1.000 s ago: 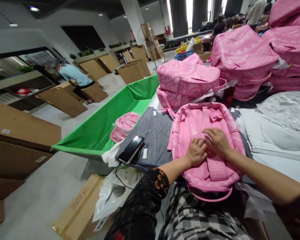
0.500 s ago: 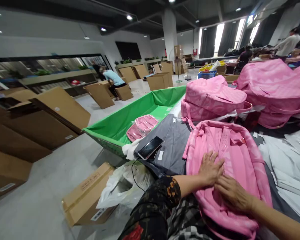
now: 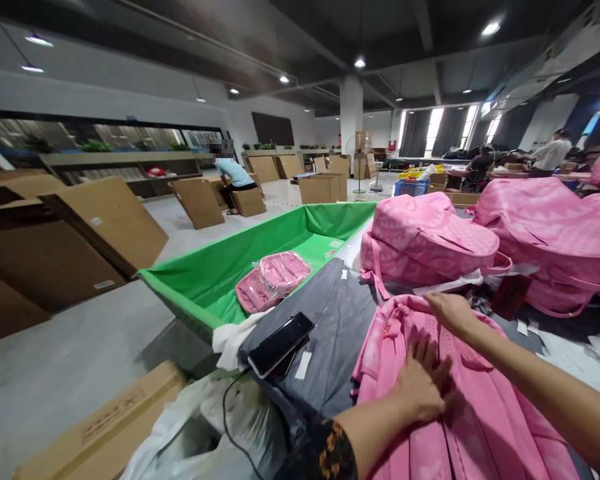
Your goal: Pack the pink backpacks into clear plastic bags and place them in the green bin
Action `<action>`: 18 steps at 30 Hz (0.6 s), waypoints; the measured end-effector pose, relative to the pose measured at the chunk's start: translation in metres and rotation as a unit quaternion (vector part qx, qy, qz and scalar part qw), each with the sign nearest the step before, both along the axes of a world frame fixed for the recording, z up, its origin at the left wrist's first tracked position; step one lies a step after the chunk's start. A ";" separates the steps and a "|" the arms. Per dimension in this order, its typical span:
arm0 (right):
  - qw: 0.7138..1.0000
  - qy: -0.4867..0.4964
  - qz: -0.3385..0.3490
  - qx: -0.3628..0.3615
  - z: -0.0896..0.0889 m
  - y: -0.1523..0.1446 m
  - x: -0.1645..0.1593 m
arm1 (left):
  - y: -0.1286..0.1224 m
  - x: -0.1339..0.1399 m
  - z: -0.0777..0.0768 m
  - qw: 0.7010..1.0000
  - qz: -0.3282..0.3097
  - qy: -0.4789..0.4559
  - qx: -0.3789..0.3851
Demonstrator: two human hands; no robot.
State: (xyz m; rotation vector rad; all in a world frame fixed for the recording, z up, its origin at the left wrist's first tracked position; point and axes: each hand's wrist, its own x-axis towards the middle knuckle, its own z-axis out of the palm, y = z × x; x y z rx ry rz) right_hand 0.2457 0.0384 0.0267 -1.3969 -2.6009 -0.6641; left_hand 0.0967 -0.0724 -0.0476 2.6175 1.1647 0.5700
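A pink backpack (image 3: 485, 407) lies in front of me with its strap side up. My left hand (image 3: 423, 380) rests on the straps and back panel, fingers spread, pressing down. At the backpack's top edge is my right hand (image 3: 447, 312), closed around it near the top handle; its fingertips are hidden behind the fabric. Just beyond, another pink backpack (image 3: 425, 247) sits on the grey-covered table (image 3: 325, 327).
More pink backpacks (image 3: 555, 233) stand to the right. A phone (image 3: 280, 343) with a cable lies left of my hands. The green bin (image 3: 190, 287) holds plastic-wrapped pink bags (image 3: 275, 277). A plastic bag (image 3: 220, 427) and cardboard box (image 3: 100, 427) are lower left. A person (image 3: 235, 175) sits farther off.
My right hand has moved from beside my left hand up to the backpack's top edge and closed there. My left hand stays flat on the straps. The view has tilted up.
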 end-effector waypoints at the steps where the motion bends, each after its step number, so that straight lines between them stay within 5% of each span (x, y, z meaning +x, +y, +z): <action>1: 1.000 -0.003 0.002 -0.001 0.007 0.018 -0.010 | -0.001 -0.002 -0.006 1.000 -0.001 -0.008 -0.010; 7: 1.000 0.004 0.019 -0.007 0.028 0.134 -0.078 | -0.001 -0.013 -0.027 0.997 -0.025 -0.043 -0.053; 10: 0.997 0.040 -0.034 0.053 0.037 0.174 -0.073 | 0.009 -0.015 -0.033 0.993 -0.037 -0.071 -0.085; 12: 0.987 0.074 -0.112 0.084 0.047 0.185 -0.051 | 0.012 -0.015 -0.035 0.990 -0.029 -0.083 -0.113; 15: 0.966 0.109 -0.232 0.035 0.070 0.177 -0.015 | 0.010 -0.014 -0.034 0.986 -0.014 -0.085 -0.145; 18: 0.958 0.104 -0.269 -0.009 0.101 0.152 -0.002 | 0.007 -0.015 -0.030 0.984 -0.002 -0.075 -0.161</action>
